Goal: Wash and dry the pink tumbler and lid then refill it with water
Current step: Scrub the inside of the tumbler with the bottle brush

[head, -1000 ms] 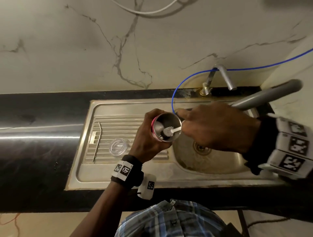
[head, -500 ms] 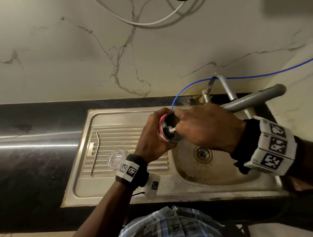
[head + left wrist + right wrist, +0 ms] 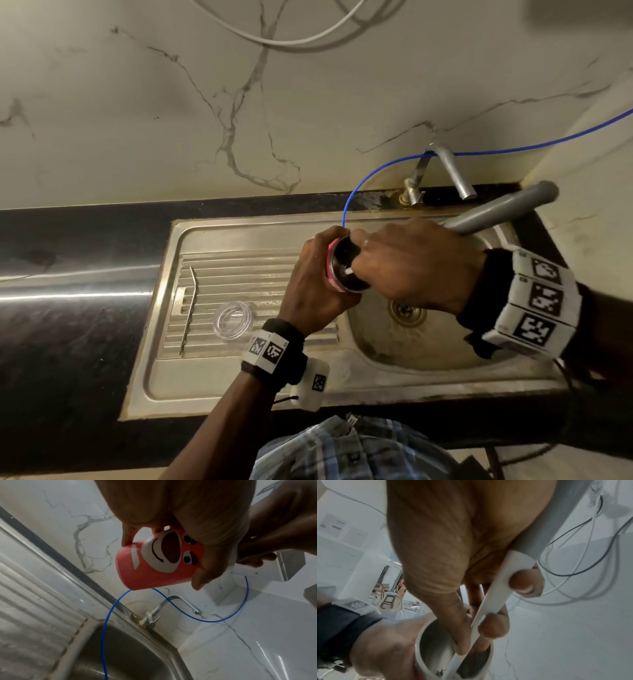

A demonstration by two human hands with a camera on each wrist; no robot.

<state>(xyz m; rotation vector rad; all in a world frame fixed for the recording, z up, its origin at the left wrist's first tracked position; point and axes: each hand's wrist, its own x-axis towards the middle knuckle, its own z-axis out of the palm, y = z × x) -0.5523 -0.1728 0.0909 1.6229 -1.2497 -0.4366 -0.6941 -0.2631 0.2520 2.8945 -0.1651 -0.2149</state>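
Observation:
My left hand (image 3: 315, 284) grips the pink tumbler (image 3: 331, 263) above the sink, its steel mouth tipped toward my right hand. In the left wrist view the tumbler (image 3: 159, 562) shows a cartoon bear face, with fingers curled round it. My right hand (image 3: 411, 263) holds a bottle brush with a grey handle (image 3: 503, 212) and white shaft (image 3: 489, 609). The shaft runs down into the tumbler's mouth (image 3: 436, 650), hiding the bristles. The clear lid (image 3: 233, 320) lies on the ribbed drainboard, left of my left wrist.
A steel sink basin (image 3: 428, 346) with a drain (image 3: 406, 310) lies under my hands. A metal straw (image 3: 188, 308) rests on the drainboard. The tap (image 3: 448, 171) and a blue hose (image 3: 373, 171) stand at the back, before a marble wall. Black counter (image 3: 68, 308) extends left.
The brush has gone deeper into the tumbler: its white bristle head showed at the mouth a second ago, and my right hand now sits close against the rim.

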